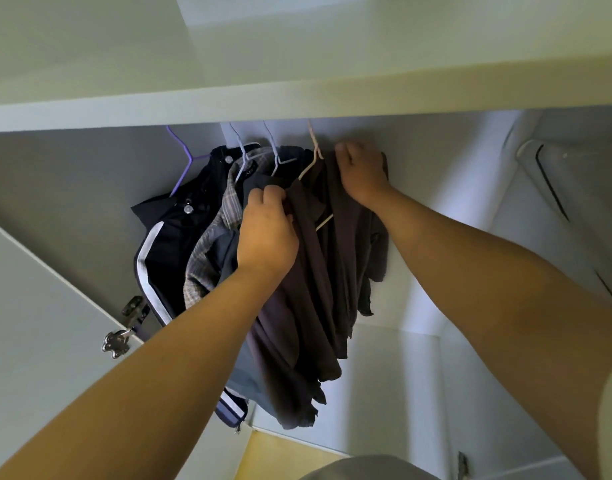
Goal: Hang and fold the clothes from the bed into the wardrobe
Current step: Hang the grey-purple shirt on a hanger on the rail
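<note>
Reaching up into the wardrobe (pixel 419 237), the person has both hands on the same garment: a dark brown shirt (pixel 308 306) draped over a pale hanger (pixel 315 147) at the right end of the row. The hanger's hook runs up behind the front edge of the shelf (pixel 297 98), so I can't see the rail or whether the hook is properly seated on it.

The left hand (pixel 268 233) has its fingers curled and pinches a fold of cloth at the shirt's near shoulder, just beside the collar. The right hand (pixel 361 171) sits higher and deeper in, fingers bent over the far shoulder. Whether it catches only fabric or the hanger's end as well is hidden by its own knuckles.

What matters for the next move is how the shirt lies between them. The hanger's arm runs front to back, one hand at each end, with the hook between them and closer to the right hand. The shirt's length hangs straight down below. To my eye the shirt looks bunched rather than squared, so I'd expect each hand to pull its shoulder outward along that arm.

Touching the shirt on the left hang a plaid shirt (pixel 207 247) and a dark jacket (pixel 166 233) with a white stripe. A purple hanger (pixel 180 157) carries the jacket.
</note>
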### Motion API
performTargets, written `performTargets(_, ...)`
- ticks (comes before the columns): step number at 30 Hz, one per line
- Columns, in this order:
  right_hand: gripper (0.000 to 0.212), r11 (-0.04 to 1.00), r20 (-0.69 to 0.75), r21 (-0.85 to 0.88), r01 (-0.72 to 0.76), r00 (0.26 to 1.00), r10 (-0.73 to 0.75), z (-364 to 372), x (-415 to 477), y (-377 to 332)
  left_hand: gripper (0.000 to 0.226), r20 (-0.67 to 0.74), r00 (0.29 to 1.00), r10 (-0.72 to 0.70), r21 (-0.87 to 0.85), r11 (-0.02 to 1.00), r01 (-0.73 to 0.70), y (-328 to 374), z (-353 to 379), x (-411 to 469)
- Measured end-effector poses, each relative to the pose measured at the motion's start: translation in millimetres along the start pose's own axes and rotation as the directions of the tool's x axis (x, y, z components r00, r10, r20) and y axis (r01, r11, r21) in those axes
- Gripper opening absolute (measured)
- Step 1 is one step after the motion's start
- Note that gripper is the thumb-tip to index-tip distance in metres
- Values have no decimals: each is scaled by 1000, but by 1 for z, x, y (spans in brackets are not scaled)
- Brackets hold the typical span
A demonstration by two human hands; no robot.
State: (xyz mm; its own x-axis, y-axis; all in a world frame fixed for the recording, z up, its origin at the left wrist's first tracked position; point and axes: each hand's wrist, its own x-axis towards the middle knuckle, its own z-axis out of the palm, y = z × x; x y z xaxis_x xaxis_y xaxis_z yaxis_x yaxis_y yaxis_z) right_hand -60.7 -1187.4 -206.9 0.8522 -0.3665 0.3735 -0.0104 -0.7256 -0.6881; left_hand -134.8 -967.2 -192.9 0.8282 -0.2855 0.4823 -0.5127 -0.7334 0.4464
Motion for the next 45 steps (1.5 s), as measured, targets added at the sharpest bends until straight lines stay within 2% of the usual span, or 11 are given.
performTargets(2,56,995,-4,69,-76,997,76,4,-5,3,38,-17,998,56,58,997,-55,-4,3,-6)
performTargets(5,44,965,36,232,-126,992,121,4,-20,4,48,-36,981,192,253,951,-177,-10,8,-15)
performTargets(10,69,886,73,404,-227,974,215,19,-49,19,52,125,930,346,548,757,-355,-14,13,-21)
performTargets(14,49,880,183,328,-344,937,299,36,-67,36,53,335,854,399,655,553,-515,-12,16,-21)
performTargets(17,55,885,334,221,-410,884,326,49,-71,48,53,491,784,380,616,484,-621,-10,23,-20)
performTargets(21,68,883,378,149,-445,851,365,60,-73,60,50,560,769,308,572,527,-628,-11,36,-28)
performTargets(25,61,886,392,82,-457,832,393,64,-78,70,49,627,732,267,495,590,-638,-18,43,-49)
performTargets(31,51,919,442,-84,-386,812,381,73,-81,100,59,641,752,155,392,776,-494,-40,63,-86)
performTargets(35,51,968,509,-15,-249,831,222,104,-83,137,64,525,846,92,281,920,-274,-67,110,-106)
performTargets(39,46,996,360,88,-13,933,-20,146,-101,184,45,170,983,74,103,990,-92,-102,181,-134)
performTargets(45,41,978,-10,102,183,983,-183,214,-133,247,28,-280,958,54,-32,997,-66,-143,284,-170)
